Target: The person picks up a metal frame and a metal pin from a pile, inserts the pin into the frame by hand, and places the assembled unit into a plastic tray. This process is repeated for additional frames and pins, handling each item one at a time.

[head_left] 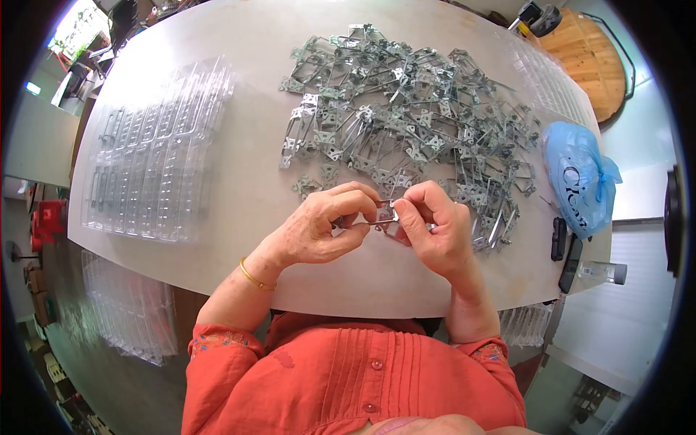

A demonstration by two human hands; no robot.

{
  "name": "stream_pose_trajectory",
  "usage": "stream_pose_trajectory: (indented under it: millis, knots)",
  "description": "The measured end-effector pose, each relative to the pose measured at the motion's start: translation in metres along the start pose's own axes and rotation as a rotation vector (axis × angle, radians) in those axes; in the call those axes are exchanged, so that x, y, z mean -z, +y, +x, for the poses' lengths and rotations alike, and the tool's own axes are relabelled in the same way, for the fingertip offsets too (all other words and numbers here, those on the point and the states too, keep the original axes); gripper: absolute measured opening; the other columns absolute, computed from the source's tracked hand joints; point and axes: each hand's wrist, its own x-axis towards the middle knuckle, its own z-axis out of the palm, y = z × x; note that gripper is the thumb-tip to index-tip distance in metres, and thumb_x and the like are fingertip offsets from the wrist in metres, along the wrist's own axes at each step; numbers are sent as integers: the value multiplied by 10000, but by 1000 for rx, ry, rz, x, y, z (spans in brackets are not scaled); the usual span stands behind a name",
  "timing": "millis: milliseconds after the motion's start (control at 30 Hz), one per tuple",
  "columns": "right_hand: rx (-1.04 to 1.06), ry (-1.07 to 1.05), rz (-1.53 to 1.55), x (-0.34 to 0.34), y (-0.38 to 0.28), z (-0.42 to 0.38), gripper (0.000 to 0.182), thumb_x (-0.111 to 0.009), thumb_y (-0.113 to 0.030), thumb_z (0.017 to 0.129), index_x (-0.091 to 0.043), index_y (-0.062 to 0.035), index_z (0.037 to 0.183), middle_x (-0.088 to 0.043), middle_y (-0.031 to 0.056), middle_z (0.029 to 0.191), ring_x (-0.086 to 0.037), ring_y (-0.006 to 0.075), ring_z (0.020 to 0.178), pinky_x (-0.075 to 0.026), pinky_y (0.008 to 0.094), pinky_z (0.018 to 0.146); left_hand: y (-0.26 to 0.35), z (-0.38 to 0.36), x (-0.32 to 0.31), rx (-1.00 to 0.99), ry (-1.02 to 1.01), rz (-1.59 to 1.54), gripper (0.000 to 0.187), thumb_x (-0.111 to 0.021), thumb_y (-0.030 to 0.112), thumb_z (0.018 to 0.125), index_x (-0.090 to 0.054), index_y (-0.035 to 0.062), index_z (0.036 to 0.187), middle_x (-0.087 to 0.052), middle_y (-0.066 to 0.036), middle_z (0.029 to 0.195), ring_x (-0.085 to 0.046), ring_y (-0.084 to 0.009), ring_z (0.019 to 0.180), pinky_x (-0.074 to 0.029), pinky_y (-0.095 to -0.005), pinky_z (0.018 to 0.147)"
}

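Note:
Between both hands, close to my body, is a small metal bracket (384, 214) with thin rods. My left hand (322, 221) pinches its left side between thumb and fingers. On the other side, my right hand (433, 225) grips the right end with thumb and forefinger. The fingers cover much of the part, so its full shape is hidden. Just beyond the hands lies a large tangled pile of similar metal brackets (406, 109), flat punched plates joined by thin rods.
Clear plastic trays (148, 156) lie stacked at the left of the table (250, 94). More trays (547, 76) are at the far right. A tied blue plastic bag (576, 177), a black object (558, 239) and a clear bottle (602, 272) sit along the right edge.

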Motion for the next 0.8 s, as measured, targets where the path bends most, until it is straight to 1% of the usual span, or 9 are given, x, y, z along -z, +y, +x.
stream_pose_trajectory:
  millis: [33, 100, 233, 300, 367, 433, 500, 533, 800]
  knots:
    - [-3, -4, 3, 0, 1, 1, 101, -639, -85, 998, -605, -33, 919, -678, 44, 669, -649, 76, 594, -504, 273, 515, 0, 0, 0, 5, 2, -1, 138, -626, -48, 798, -637, 13, 921, -670, -115, 1088, -570, -123, 700, -480, -284, 630]
    - [330, 78, -330, 1, 5, 3, 107, -675, -65, 965, -616, -43, 880, -617, 42, 606, -606, 68, 540, -455, 284, 480, 1, -1, 1, -8, -52, 32, 115, -628, -43, 792, -648, 12, 892, -675, -124, 1077, -597, -146, 697, -498, -307, 624]
    - [344, 81, -270, -1, 8, 2, 108, -684, -45, 950, -615, -50, 868, -567, 33, 580, -574, 67, 512, -424, 271, 469, -1, -1, 4, -30, -96, 56, 103, -636, -35, 790, -654, 11, 880, -683, -136, 1072, -617, -160, 709, -505, -315, 624]
    - [202, 102, -124, -1, 4, 0, 112, -684, -43, 953, -612, -50, 868, -550, 8, 580, -565, 60, 517, -413, 262, 470, -4, -1, 1, -67, -207, 19, 107, -631, -42, 798, -654, 7, 891, -690, -145, 1076, -640, -167, 719, -514, -316, 634]
    - [186, 108, -89, 2, 8, -2, 81, -665, -43, 978, -605, -45, 925, -590, -1, 657, -580, 53, 569, -432, 239, 498, -13, 0, -5, -98, -167, -48, 78, -623, -13, 846, -644, 2, 919, -693, -156, 1079, -638, -163, 712, -506, -310, 614]
    - [157, 268, 243, 1, 8, -1, 56, -636, -47, 1007, -584, -27, 998, -633, 12, 771, -605, 57, 639, -470, 215, 551, -11, 1, -4, -136, -124, -109, 61, -616, 16, 893, -633, -4, 948, -696, -167, 1081, -636, -158, 705, -499, -304, 593]
    - [160, 252, 326, 5, 6, -2, 69, -619, -49, 1018, -567, -9, 1039, -671, 49, 864, -622, 68, 677, -499, 203, 592, 1, -2, 5, 392, -12, -626, 128, -576, 117, 991, -587, -11, 1000, -694, -206, 1069, -606, -147, 652, -457, -275, 534]
    - [192, 264, 283, 5, 6, -2, 74, -626, -43, 1011, -574, -4, 1047, -687, 64, 878, -633, 74, 680, -511, 208, 592, 4, 0, 5, 391, 26, -682, 206, -540, 205, 1034, -539, 6, 982, -687, -256, 1048, -554, -142, 579, -408, -244, 491]
    - [493, 281, -20, -4, 22, 2, 149, -697, 13, 941, -618, 16, 1067, -737, 112, 908, -724, 143, 721, -558, 242, 556, -1, 1, 5, 341, 91, -940, 188, -521, 196, 1021, -508, 33, 928, -679, -299, 1036, -514, -152, 515, -397, -266, 461]
